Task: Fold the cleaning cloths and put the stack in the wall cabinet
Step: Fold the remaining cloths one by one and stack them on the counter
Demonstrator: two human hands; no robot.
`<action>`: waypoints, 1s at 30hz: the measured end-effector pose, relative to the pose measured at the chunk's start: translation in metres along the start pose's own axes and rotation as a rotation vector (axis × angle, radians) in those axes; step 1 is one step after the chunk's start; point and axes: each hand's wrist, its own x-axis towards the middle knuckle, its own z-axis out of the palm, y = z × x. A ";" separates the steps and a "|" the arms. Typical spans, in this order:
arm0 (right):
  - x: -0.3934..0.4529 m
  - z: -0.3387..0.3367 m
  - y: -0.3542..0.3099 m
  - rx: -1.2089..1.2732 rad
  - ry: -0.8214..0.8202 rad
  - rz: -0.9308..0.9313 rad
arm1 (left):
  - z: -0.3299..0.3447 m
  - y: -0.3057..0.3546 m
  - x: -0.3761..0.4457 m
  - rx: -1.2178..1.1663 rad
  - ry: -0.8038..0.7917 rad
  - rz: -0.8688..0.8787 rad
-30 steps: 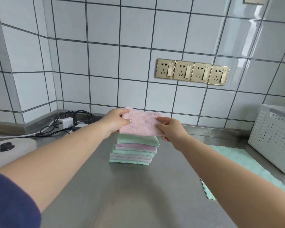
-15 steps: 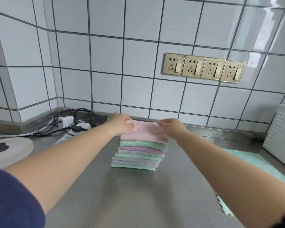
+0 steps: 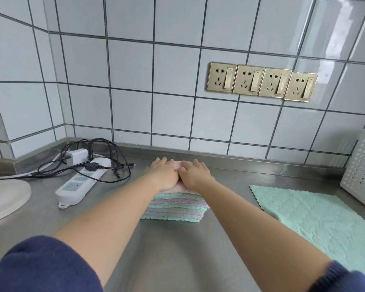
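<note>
Sleeves: dark blue sleeves point(image 3: 42, 266) sit pushed up on both forearms at the near edge of the view.
Counter: a bare steel counter point(image 3: 173, 249) runs from the person to the tiled wall.
Loose cloth: a mint-green cloth point(image 3: 325, 218) lies spread flat on the counter to the right, apart from the pile.
Stack: the stack of folded cloths point(image 3: 175, 209), pink and green layers with a pink one on top, stands in the middle of the counter, short of the wall.
Left hand: the left hand point(image 3: 163, 175) lies palm down on the top cloth, fingers straight and spread, pressing it and gripping nothing.
Right hand: the right hand point(image 3: 195, 175) lies flat just beside the left, the two touching, fingers stretched toward the wall, nothing held.
Left side: a round white lid point(image 3: 6, 199) at the edge, then a white power strip point(image 3: 80, 184) with black cables point(image 3: 105, 157) tangled over it.
Right side: a white perforated basket point(image 3: 360, 171) stands near the wall.
Wall: four brass-coloured sockets point(image 3: 261, 82) in a row on the white tiles point(image 3: 131, 81).
</note>
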 end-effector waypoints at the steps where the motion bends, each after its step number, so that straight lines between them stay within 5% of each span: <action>1: -0.002 -0.001 0.001 0.003 0.004 0.012 | 0.000 0.001 -0.001 -0.017 0.004 -0.012; 10: -0.016 -0.017 0.007 0.126 -0.032 -0.023 | 0.000 0.001 -0.003 -0.054 0.051 -0.073; 13: -0.035 -0.033 0.015 0.229 0.060 -0.056 | -0.013 0.006 -0.018 0.060 0.205 -0.082; 19: -0.092 -0.073 0.071 0.160 0.181 -0.054 | -0.032 0.070 -0.056 0.023 0.474 0.218; 23: -0.137 -0.101 0.132 0.033 0.188 0.047 | -0.004 0.125 -0.087 -0.009 0.367 0.472; 30: -0.216 -0.129 0.214 -0.075 0.120 0.207 | 0.066 0.198 -0.138 -0.036 -0.081 0.689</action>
